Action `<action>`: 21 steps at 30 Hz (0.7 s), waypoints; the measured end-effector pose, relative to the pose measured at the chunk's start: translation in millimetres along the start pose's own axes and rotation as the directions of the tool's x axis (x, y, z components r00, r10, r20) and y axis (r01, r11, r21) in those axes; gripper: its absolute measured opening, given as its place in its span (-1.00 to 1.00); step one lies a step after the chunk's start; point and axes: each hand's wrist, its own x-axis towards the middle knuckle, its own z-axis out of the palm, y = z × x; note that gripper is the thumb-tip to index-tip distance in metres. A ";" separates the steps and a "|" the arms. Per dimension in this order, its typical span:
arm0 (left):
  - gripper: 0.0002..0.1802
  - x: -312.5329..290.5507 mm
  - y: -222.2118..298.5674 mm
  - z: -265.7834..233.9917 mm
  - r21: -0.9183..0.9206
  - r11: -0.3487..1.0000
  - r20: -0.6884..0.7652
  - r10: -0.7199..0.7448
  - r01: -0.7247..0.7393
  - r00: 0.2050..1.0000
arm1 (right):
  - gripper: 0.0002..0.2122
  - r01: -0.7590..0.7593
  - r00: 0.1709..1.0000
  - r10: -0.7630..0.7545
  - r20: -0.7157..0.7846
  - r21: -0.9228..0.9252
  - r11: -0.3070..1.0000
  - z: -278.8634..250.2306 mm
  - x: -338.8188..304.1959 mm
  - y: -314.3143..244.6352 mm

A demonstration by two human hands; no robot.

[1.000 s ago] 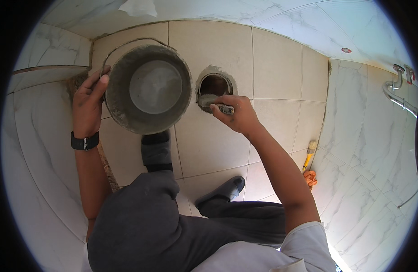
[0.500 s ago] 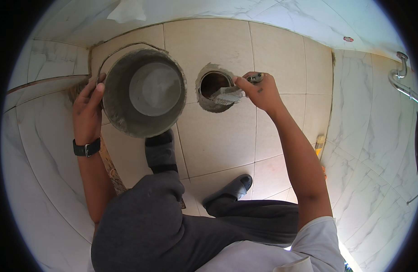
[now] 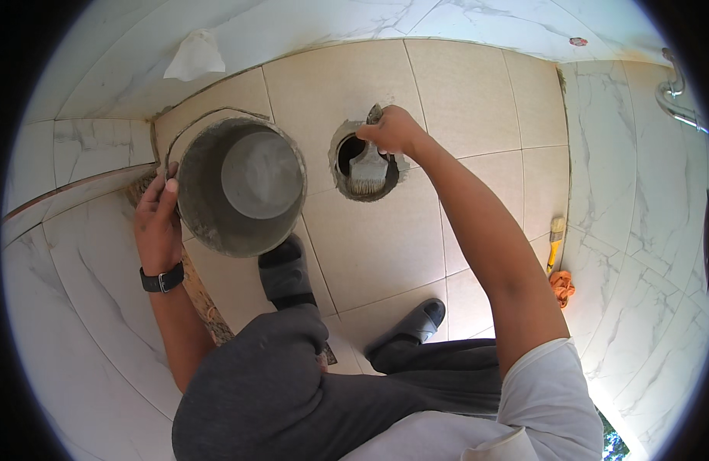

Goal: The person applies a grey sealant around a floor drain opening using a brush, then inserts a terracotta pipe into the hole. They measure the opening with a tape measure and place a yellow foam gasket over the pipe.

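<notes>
My left hand [image 3: 159, 219] is closed on the left rim of a grey, cement-stained bucket [image 3: 205, 223], thumb on the outside near the wire handle [image 3: 208, 112]. The bucket tilts toward me, and pale grey slurry or residue shows at its bottom. In my right hand [image 3: 393, 131] is a wide paintbrush [image 3: 367, 170] coated in grey, gripped by its handle. Its bristles point toward me, over the near side of a round drain hole [image 3: 344, 157] in the floor. Grey cement rings the hole. The brush and hand hide part of the opening.
Beige floor tiles [image 3: 370, 246] surround my sandalled feet. A yellow-handled brush [image 3: 555, 242] and a crumpled orange cloth [image 3: 562, 287] lie by the right wall. Marble-patterned walls stand around; a chrome pipe [image 3: 677, 107] juts out at right. White paper-like material [image 3: 195, 58] is at the far wall.
The paintbrush has swung from pointing left to pointing toward me, moving along the hole's near edge. My right hand has shifted left. My left hand stays on the bucket.
</notes>
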 end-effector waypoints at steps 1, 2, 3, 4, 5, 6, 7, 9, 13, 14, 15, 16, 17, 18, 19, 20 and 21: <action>-0.36 0.5 -0.6 -1.2 0.024 1.000 0.008 0.011 -0.011 1.000 | -0.64 -0.003 1.000 0.003 0.003 -0.005 1.000 -0.4 -2.0 0.5; -0.37 0.8 -1.2 -2.4 0.000 1.000 0.024 0.009 -0.009 1.000 | -0.65 0.008 1.000 -0.008 0.011 0.002 1.000 -0.7 -4.3 1.3; -0.38 1.3 -1.9 -3.7 -0.050 0.999 0.053 0.008 -0.005 0.999 | -0.65 -0.011 0.999 0.011 -0.035 0.020 1.000 -1.2 -6.8 2.2; -0.38 1.9 -2.8 -4.8 -0.020 1.000 0.040 0.012 -0.011 0.999 | -0.65 -0.013 0.997 0.017 -0.075 0.048 0.999 -2.3 -9.8 3.7; -0.39 2.4 -4.0 -6.0 -0.019 1.000 0.039 0.016 -0.015 0.999 | -0.65 -0.022 0.993 0.031 -0.113 0.081 0.996 -3.2 -13.0 5.1; -0.40 2.9 -4.9 -6.8 -0.049 0.999 0.038 0.013 -0.011 0.999 | -0.64 -0.009 0.986 0.018 -0.164 0.055 0.998 -4.4 -16.5 6.1; -0.40 3.7 -6.2 -7.4 -0.022 0.999 0.032 0.025 -0.024 0.999 | -0.64 -0.006 0.977 0.013 -0.214 0.033 0.999 -5.5 -20.8 6.9; -0.40 4.7 -7.8 -8.1 -0.071 0.997 0.013 0.014 -0.014 1.000 | -0.64 -0.004 0.962 0.024 -0.272 0.075 0.997 -9.1 -33.2 7.9; -0.40 3.6 -7.9 -7.8 -0.027 0.999 0.040 0.039 -0.038 0.998 | -0.64 0.011 0.954 0.069 -0.291 0.265 0.964 -16.8 -75.8 9.0; -0.40 2.8 -7.5 -7.6 -0.026 0.999 0.043 0.034 -0.033 0.999 | -0.64 0.035 0.953 0.061 -0.297 0.305 0.952 -14.4 -87.6 8.6; -0.40 2.3 -7.0 -7.4 -0.078 0.996 0.074 0.036 -0.031 0.997 | -0.66 0.040 0.947 0.055 -0.317 0.287 0.957 -8.7 -100.1 8.2; -0.40 2.2 -6.8 -7.1 -0.025 0.999 0.044 0.033 -0.032 0.998 | -0.68 0.066 0.939 0.034 -0.343 0.276 0.959 -2.1 -113.9 8.7; -0.40 2.4 -6.9 -6.8 -0.026 0.999 0.043 0.037 -0.036 0.998 | -0.70 0.115 0.929 -0.007 -0.369 0.272 0.956 4.4 -126.3 9.7; -0.40 2.9 -7.4 -6.5 -0.064 0.997 0.057 0.044 -0.041 0.997 | -0.71 0.140 0.920 -0.031 -0.392 0.252 0.958 10.9 -136.2 10.8; -0.39 3.3 -7.9 -6.6 -0.029 0.999 0.045 0.041 -0.040 0.998 | -0.72 0.186 0.908 -0.074 -0.413 0.240 0.953 18.8 -145.1 11.8; -0.39 3.7 -8.6 -6.9 -0.031 0.999 0.048 0.038 -0.036 0.998 | -0.73 0.223 0.896 -0.102 -0.433 0.239 0.945 26.0 -151.8 12.7; -0.38 4.0 -9.2 -7.5 -0.086 0.996 0.068 0.026 -0.020 0.997 | -0.75 0.281 0.868 -0.165 -0.469 0.190 0.941 33.4 -157.0 13.2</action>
